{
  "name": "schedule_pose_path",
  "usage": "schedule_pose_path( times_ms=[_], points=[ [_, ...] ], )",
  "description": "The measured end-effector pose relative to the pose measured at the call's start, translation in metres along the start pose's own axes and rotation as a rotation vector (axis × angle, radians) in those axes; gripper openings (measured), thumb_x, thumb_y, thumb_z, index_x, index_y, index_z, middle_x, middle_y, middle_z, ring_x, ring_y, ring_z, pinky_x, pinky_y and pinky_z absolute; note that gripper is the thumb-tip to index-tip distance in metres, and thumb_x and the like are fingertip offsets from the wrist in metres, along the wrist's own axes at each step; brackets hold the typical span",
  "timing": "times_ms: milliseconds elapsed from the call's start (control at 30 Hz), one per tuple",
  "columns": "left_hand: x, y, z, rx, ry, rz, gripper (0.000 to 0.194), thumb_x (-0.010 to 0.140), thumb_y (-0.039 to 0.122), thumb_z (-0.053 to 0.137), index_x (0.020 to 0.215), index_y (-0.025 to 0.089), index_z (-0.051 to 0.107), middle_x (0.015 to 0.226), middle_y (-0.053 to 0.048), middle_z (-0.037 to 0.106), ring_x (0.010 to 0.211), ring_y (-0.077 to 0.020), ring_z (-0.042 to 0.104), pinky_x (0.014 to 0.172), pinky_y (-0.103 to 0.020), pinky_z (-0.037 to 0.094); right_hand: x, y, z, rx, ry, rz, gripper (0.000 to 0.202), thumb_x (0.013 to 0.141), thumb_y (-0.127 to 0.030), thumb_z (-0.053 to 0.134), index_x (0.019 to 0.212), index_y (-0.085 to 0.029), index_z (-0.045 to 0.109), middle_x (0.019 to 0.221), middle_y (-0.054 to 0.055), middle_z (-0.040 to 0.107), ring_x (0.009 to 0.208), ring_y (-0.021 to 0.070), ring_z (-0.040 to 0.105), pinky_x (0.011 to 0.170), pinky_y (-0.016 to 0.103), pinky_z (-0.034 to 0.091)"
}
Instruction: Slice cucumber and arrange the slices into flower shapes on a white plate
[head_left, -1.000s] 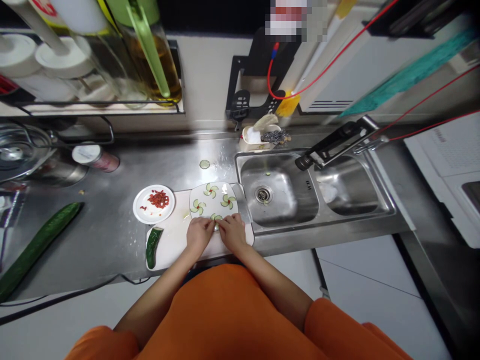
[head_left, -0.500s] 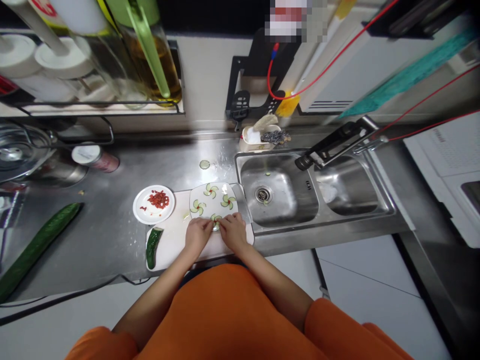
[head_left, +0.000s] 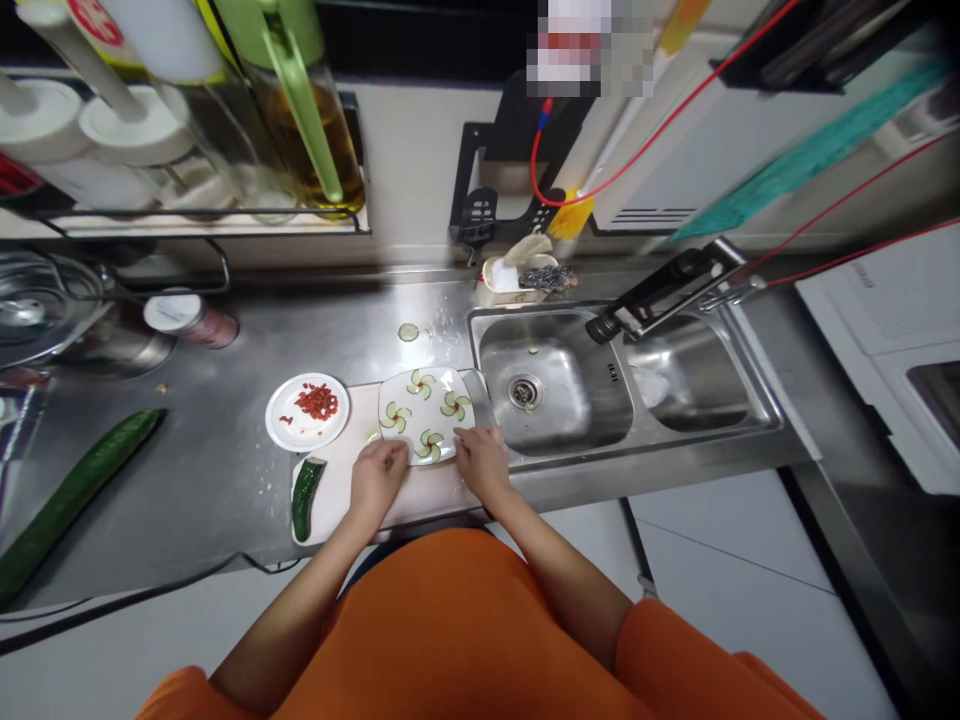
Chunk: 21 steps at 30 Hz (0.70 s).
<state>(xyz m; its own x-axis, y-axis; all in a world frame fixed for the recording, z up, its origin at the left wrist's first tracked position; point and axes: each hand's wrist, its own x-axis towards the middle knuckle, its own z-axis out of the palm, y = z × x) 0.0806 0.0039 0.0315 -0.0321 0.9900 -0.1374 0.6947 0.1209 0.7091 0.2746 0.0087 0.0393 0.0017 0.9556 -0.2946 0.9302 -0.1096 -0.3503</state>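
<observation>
Four cucumber pinwheels (head_left: 430, 446) — white plate (head_left: 426, 414), left hand (head_left: 377, 475), right hand (head_left: 484, 462) beside

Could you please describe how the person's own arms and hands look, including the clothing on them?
The left hand and the right hand are bare, without gloves. Plain orange sleeves cover the upper arms, matching the orange top; the forearms are uncovered, with no watch visible.
</observation>
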Motion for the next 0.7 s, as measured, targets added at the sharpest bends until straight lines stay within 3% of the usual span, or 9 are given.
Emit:
schedule_pose_path(
  times_ms=[233,500,700],
  points=[
    [-0.012,-0.025,-0.010,0.000,0.078,-0.148,0.039,0.077,0.042,0.054,0.105,0.015,0.061,0.086,-0.007,0.064,0.070,-0.0175,0.059,0.072,-0.031,0.047,-0.002,0.011,-0.007,-0.005,0.018,0.160,0.036,0.087,-0.020,0.045,0.121,-0.021,0.059,0.108,0.008,0.061,0.101,0.0231,0.045,0.079,0.030,0.034],
    [-0.010,-0.035,0.003,-0.208,-0.019,-0.346,0.050,0.075,0.045,0.054,0.115,0.014,0.057,0.084,-0.005,0.070,0.079,-0.0187,0.065,0.078,-0.030,0.047,0.001,0.009,-0.006,-0.009,-0.028,0.197,0.033,0.087,-0.016,0.040,0.112,-0.022,0.061,0.102,0.008,0.060,0.097,0.0221,0.045,0.079,0.029,0.032],
    [-0.004,-0.033,0.014,-0.380,-0.100,-0.433,0.054,0.072,0.050,0.055,0.111,0.012,0.060,0.067,-0.002,0.067,0.066,-0.0187,0.063,0.070,-0.029,0.046,0.003,0.012,-0.005,0.016,-0.052,0.196,0.033,0.087,-0.016,0.039,0.111,-0.020,0.061,0.104,0.008,0.061,0.099,0.0215,0.046,0.085,0.030,0.030]
  ],
)
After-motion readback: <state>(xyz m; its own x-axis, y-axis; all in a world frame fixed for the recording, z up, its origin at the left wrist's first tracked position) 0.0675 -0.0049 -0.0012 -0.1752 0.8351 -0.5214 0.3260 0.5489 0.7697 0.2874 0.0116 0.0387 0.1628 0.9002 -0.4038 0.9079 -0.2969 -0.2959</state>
